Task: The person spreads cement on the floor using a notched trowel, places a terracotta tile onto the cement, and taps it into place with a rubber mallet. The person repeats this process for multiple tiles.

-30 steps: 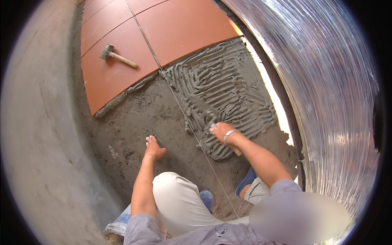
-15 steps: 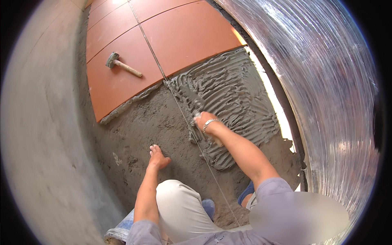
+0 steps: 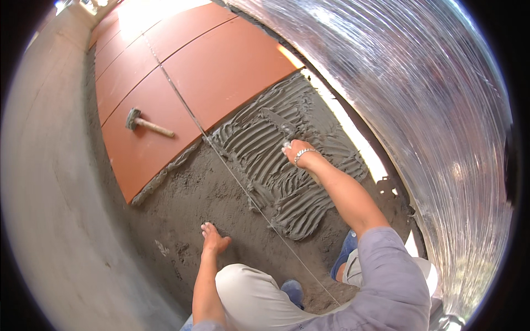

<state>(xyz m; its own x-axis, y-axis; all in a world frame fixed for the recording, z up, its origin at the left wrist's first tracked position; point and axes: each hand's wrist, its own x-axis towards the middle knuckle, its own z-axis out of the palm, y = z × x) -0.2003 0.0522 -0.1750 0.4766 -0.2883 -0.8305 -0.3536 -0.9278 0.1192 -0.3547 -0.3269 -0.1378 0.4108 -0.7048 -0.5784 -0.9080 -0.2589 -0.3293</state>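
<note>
My right hand is closed round the handle of a trowel coated in grey mortar. The trowel's blade points away and to the left, over the ridged wet mortar; I cannot tell whether it touches. Curved grooves run across that mortar, which borders the near edge of the reddish-orange tiles. Lower down, my left hand is over the rough grey bed with its thumb apart from the fingers, holding nothing. Whether it rests on the bed is unclear.
A mallet with a wooden handle lies on the left tile. A thin string stretches from the tile joint toward my feet. A grey wall curves along the left; shiny plastic wrapping stands on the right.
My right hand has swept the trowel rightward over the mortar, and distinct grooves now show where the blade was. The view has shifted; my left hand stays over the bed.
</note>
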